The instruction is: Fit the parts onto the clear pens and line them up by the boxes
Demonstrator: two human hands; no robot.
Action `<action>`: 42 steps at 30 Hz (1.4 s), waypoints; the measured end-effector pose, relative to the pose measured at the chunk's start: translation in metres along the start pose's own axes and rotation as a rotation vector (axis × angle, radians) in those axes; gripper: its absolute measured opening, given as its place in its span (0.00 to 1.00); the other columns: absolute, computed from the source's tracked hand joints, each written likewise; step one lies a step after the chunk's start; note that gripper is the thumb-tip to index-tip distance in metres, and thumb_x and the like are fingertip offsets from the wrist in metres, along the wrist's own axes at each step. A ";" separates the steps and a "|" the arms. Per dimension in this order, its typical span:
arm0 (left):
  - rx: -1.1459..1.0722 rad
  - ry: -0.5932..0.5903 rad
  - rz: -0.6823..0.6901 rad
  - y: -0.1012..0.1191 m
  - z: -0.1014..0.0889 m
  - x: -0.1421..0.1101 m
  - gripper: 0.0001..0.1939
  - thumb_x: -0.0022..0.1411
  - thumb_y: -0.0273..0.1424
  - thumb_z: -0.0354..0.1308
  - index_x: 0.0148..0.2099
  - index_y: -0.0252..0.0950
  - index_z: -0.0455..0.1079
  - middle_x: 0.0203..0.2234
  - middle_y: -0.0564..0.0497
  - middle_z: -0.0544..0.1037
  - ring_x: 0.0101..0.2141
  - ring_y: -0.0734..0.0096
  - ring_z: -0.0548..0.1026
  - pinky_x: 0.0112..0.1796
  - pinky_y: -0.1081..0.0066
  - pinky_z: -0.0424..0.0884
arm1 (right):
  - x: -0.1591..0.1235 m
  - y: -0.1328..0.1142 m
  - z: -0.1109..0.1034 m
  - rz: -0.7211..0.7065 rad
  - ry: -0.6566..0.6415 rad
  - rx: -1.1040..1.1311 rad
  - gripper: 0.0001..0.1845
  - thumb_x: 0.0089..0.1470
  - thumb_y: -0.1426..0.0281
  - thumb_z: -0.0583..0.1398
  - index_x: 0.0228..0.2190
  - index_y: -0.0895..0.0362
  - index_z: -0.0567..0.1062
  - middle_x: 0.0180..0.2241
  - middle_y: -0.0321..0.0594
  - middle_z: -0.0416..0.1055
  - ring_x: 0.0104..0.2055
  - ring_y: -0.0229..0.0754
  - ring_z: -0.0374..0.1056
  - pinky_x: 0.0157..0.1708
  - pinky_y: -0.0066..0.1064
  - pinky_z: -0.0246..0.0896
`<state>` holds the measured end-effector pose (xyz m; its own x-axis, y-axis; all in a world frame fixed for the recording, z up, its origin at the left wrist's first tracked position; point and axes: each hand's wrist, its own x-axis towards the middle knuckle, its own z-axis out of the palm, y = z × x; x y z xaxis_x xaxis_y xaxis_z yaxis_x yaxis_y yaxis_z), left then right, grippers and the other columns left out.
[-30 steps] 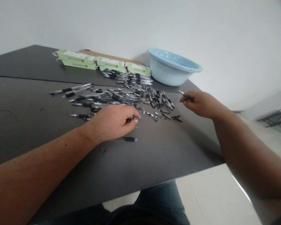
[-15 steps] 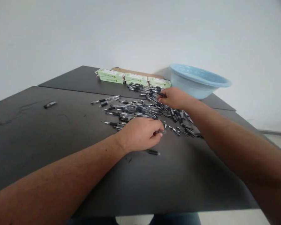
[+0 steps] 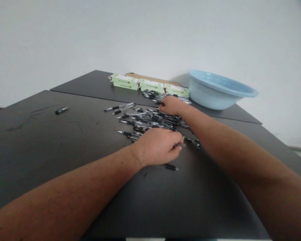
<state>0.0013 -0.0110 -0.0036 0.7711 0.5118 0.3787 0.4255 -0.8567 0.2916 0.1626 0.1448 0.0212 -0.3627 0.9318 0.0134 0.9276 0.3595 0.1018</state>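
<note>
My left hand (image 3: 160,144) is closed low over the table, at the near side of a heap of pens (image 3: 150,117). A clear pen part (image 3: 182,145) pokes out past its fingertips; the rest is hidden in the fingers. Farther off, my right hand (image 3: 173,105) is pinched around a dark pen piece (image 3: 159,103) above the back of the heap. The pens have black grips and clear or silver ends. A single black-gripped pen (image 3: 171,167) lies just in front of my left hand, partly covered by it.
Green-and-white boxes (image 3: 126,82) stand stacked in a row at the back, before a brown board (image 3: 153,79). A light blue basin (image 3: 215,97) is at the back right. Off to the left lies a short pen piece (image 3: 62,110). A seam crosses the dark table (image 3: 65,140).
My right hand has swung from the right side leftward to the back of the pens, still holding its pen piece. My left hand stays closed near the heap. The view has turned left.
</note>
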 end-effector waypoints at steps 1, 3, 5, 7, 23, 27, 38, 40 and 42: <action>0.000 -0.003 -0.001 0.000 0.000 0.000 0.09 0.68 0.32 0.55 0.45 0.38 0.76 0.36 0.49 0.83 0.39 0.58 0.82 0.40 0.63 0.75 | 0.001 -0.001 0.001 0.005 -0.011 -0.002 0.19 0.63 0.60 0.59 0.41 0.59 0.85 0.41 0.57 0.82 0.46 0.56 0.75 0.44 0.41 0.66; 0.005 -0.005 0.001 0.000 -0.001 0.000 0.09 0.68 0.32 0.55 0.44 0.38 0.76 0.35 0.49 0.83 0.39 0.58 0.82 0.40 0.63 0.75 | 0.003 -0.003 0.002 0.009 -0.036 -0.002 0.20 0.63 0.59 0.59 0.41 0.61 0.86 0.40 0.58 0.82 0.45 0.57 0.75 0.44 0.42 0.67; 0.009 -0.008 0.005 0.001 -0.002 0.000 0.09 0.68 0.32 0.55 0.45 0.38 0.76 0.35 0.49 0.83 0.39 0.58 0.82 0.39 0.63 0.75 | 0.005 -0.004 0.002 0.012 -0.055 -0.002 0.21 0.63 0.58 0.59 0.41 0.62 0.86 0.40 0.59 0.82 0.44 0.57 0.76 0.44 0.43 0.67; 0.010 -0.008 0.006 0.001 -0.002 0.001 0.09 0.68 0.32 0.55 0.45 0.38 0.76 0.35 0.49 0.83 0.39 0.57 0.82 0.40 0.63 0.75 | 0.006 -0.004 0.003 0.016 -0.065 -0.003 0.22 0.64 0.58 0.59 0.41 0.62 0.86 0.40 0.59 0.82 0.44 0.56 0.76 0.44 0.42 0.68; 0.011 0.021 0.010 0.000 0.001 0.001 0.09 0.67 0.32 0.55 0.44 0.38 0.77 0.35 0.50 0.83 0.39 0.57 0.82 0.39 0.62 0.75 | 0.015 -0.005 0.004 0.069 -0.092 -0.011 0.20 0.56 0.61 0.65 0.42 0.64 0.86 0.41 0.60 0.82 0.46 0.57 0.76 0.44 0.40 0.68; 0.009 0.027 0.020 -0.001 0.001 0.001 0.09 0.67 0.31 0.56 0.44 0.38 0.77 0.35 0.50 0.83 0.39 0.58 0.82 0.39 0.63 0.75 | 0.014 -0.006 0.006 0.070 -0.082 0.014 0.21 0.55 0.62 0.65 0.42 0.66 0.86 0.42 0.62 0.82 0.45 0.57 0.76 0.43 0.41 0.67; 0.004 0.025 0.018 -0.002 0.003 0.001 0.09 0.67 0.32 0.56 0.45 0.38 0.77 0.35 0.50 0.83 0.39 0.57 0.82 0.40 0.62 0.75 | 0.003 0.000 -0.008 0.110 0.061 0.209 0.14 0.55 0.63 0.62 0.35 0.60 0.81 0.32 0.48 0.78 0.35 0.47 0.70 0.35 0.36 0.58; 0.009 0.023 0.016 -0.002 0.004 0.001 0.09 0.68 0.32 0.56 0.45 0.39 0.77 0.34 0.50 0.83 0.38 0.57 0.82 0.39 0.62 0.75 | -0.006 0.003 -0.017 0.123 0.092 0.249 0.12 0.55 0.63 0.61 0.34 0.58 0.80 0.29 0.43 0.75 0.33 0.45 0.67 0.33 0.35 0.56; 0.016 0.024 0.014 -0.004 0.005 0.001 0.09 0.69 0.33 0.55 0.46 0.38 0.76 0.34 0.50 0.83 0.39 0.57 0.83 0.40 0.61 0.75 | -0.021 0.007 -0.027 0.135 0.129 0.323 0.09 0.54 0.63 0.61 0.31 0.56 0.77 0.25 0.39 0.70 0.30 0.42 0.64 0.31 0.35 0.54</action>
<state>0.0025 -0.0080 -0.0085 0.7655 0.5013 0.4033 0.4227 -0.8644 0.2721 0.1742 0.1267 0.0482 -0.2245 0.9653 0.1331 0.9408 0.2503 -0.2287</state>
